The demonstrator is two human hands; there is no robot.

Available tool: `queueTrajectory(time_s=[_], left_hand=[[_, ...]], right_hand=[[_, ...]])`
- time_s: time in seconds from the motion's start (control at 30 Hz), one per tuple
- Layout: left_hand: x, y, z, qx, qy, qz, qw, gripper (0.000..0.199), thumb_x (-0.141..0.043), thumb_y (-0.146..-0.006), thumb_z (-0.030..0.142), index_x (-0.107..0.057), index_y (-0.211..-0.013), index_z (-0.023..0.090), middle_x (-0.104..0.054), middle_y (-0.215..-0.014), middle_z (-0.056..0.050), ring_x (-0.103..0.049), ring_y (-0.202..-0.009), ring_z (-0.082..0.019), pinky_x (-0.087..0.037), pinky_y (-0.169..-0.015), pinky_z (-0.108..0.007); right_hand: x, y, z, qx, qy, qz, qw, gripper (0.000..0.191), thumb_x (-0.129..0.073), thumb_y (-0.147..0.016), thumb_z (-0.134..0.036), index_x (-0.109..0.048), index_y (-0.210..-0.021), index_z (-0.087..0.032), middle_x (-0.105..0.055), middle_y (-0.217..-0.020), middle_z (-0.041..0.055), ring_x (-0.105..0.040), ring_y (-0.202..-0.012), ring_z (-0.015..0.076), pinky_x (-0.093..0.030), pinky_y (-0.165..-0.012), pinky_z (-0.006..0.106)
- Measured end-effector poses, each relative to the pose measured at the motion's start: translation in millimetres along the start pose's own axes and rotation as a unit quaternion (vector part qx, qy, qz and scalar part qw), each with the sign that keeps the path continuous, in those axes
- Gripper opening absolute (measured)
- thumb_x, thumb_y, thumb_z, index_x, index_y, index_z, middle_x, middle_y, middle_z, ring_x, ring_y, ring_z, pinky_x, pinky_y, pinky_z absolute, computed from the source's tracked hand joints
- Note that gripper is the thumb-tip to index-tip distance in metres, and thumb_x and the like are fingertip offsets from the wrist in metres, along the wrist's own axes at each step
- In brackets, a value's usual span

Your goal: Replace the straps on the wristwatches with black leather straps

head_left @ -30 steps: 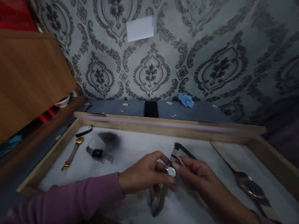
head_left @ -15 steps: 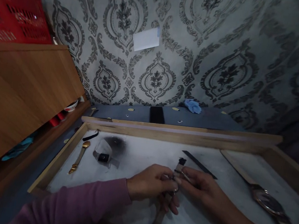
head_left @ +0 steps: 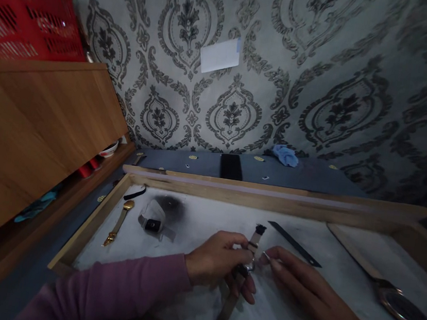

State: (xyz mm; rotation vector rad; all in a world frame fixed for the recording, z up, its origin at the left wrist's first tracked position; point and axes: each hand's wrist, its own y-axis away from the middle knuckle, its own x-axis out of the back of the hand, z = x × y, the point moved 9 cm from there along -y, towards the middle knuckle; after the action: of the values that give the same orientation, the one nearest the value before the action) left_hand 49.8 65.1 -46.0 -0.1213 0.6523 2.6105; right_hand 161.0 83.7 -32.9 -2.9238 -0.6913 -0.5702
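My left hand (head_left: 220, 259) is closed round a wristwatch (head_left: 229, 307) with a brown strap, its lower strap end hanging down below my fingers. A dark buckle end (head_left: 260, 230) shows above the hand. Just to the right, my right hand (head_left: 296, 276) pinches a small, thin, silvery piece (head_left: 266, 256), too small to name, apart from the watch. A dark flat strip (head_left: 294, 243) lies beyond my right hand. Farther right is a large watch (head_left: 405, 308) with a light strap.
A wooden-framed tray (head_left: 271, 194) with a whitish bottom surrounds the work. On its left lie a gold-ended strap (head_left: 122, 219), a square-faced watch (head_left: 153, 225) and a short black strap (head_left: 135, 192). Behind are a black phone (head_left: 231, 167) and a blue cloth (head_left: 285, 155). A wooden cabinet (head_left: 46, 124) stands left.
My right hand has drawn away from the watch to the right, with the small silvery piece between its fingertips. My left hand still holds the watch. The view has shifted slightly.
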Motion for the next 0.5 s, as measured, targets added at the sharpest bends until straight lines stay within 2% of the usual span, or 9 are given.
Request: queueTrajectory(time_s=[0.07, 0.23, 0.3, 0.37, 0.5], left_hand=[[2.3, 2, 1, 0.0, -0.005, 0.013, 1.0, 0.009, -0.049, -0.075, 0.023, -0.051, -0.081, 0.016, -0.06, -0.05, -0.001, -0.059, -0.039, -0.015, -0.04, -0.036, -0.017], [0.2, 16, 9, -0.03, -0.008, 0.032, 0.999, 0.022, -0.058, -0.078, 0.036, -0.054, -0.085, 0.016, -0.059, -0.07, 0.001, -0.061, -0.044, -0.01, -0.039, -0.035, -0.013], [1.4, 17, 9, -0.034, -0.008, 0.029, 0.999, 0.025, -0.06, -0.078, 0.04, -0.054, -0.084, 0.016, -0.054, -0.069, 0.004, -0.062, -0.046, -0.009, -0.038, -0.035, -0.012], [10.3, 15, 4, -0.017, -0.028, 0.063, 0.997, 0.03, -0.067, -0.073, 0.043, -0.055, -0.081, 0.016, -0.055, -0.065, 0.004, -0.062, -0.046, -0.011, -0.038, -0.034, -0.013], [7.5, 10, 1, -0.006, -0.028, 0.049, 0.998, 0.034, -0.071, -0.069, 0.045, -0.057, -0.08, 0.016, -0.06, -0.065, 0.002, -0.062, -0.048, -0.012, -0.04, -0.036, -0.015]], right_hand=[[-9, 3, 0, -0.013, -0.018, -0.032, 0.999, 0.044, -0.048, -0.081, -0.064, -0.06, -0.086, -0.022, -0.058, -0.068, 0.004, -0.053, -0.062, 0.0186, -0.047, -0.055, 0.026], [-24, 17, -25, 0.011, -0.045, -0.066, 0.997, 0.035, -0.043, -0.09, -0.051, -0.051, -0.081, -0.018, -0.048, -0.067, 0.0004, -0.044, -0.059, 0.0128, -0.038, -0.051, 0.022], [-26, 20, -31, 0.013, -0.065, -0.075, 0.995, 0.027, -0.04, -0.093, -0.041, -0.048, -0.082, -0.017, -0.047, -0.067, -0.0009, -0.043, -0.059, 0.0113, -0.037, -0.054, 0.022], [-22, 20, -29, -0.001, -0.05, -0.061, 0.997, 0.02, -0.043, -0.091, -0.033, -0.048, -0.081, -0.016, -0.049, -0.069, -0.0009, -0.046, -0.061, 0.0106, -0.038, -0.057, 0.021], [-18, 21, -28, -0.009, -0.04, -0.053, 0.998, 0.015, -0.044, -0.091, -0.024, -0.048, -0.079, -0.017, -0.048, -0.067, -0.0024, -0.045, -0.06, 0.0092, -0.037, -0.057, 0.019]])
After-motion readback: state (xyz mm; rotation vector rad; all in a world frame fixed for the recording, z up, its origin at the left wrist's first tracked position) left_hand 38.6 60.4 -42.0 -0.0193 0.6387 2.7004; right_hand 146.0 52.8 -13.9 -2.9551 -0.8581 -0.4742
